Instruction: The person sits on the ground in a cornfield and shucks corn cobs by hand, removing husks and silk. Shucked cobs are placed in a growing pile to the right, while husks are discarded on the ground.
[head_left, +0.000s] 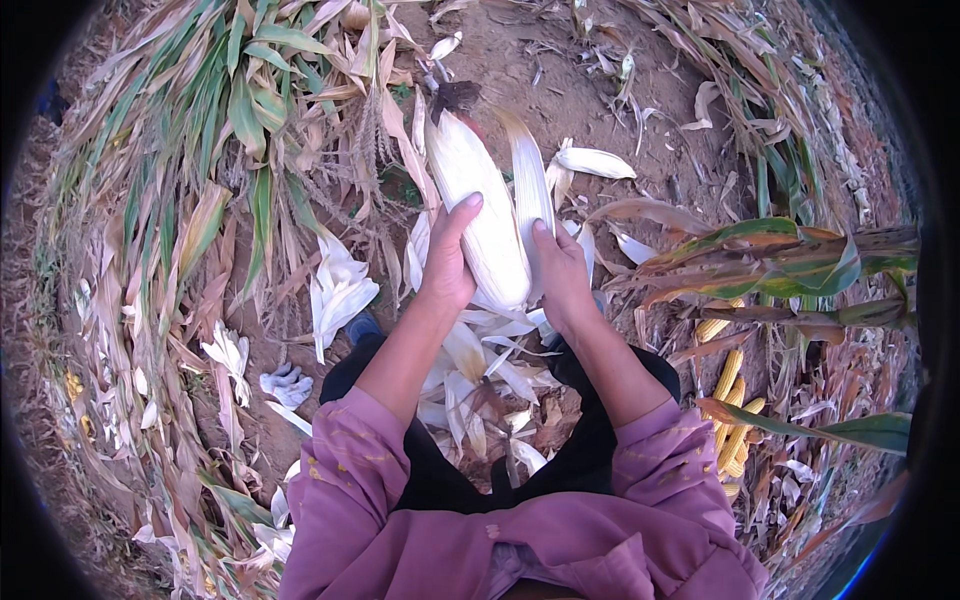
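A large ear of corn (478, 205), wrapped in pale cream husk, is held up between my hands above my knees, its dark silk tip pointing away from me. My left hand (450, 258) is closed round its left side, the thumb lying on the husk. On the other side, a long husk leaf (528, 170) stands away from the ear. My right hand (560, 268) pinches this leaf near its lower part, thumb on top. No kernels show on the ear, and the fingers beneath it are hidden.
Stripped husks (465, 365) lie between my feet. Bare yellow corn cobs (732, 410) are piled at the right, partly behind green-brown leaves (770, 255). Cut stalks (250, 120) heap up at the far left. A grey-white glove (287, 385) rests on the soil near my left knee.
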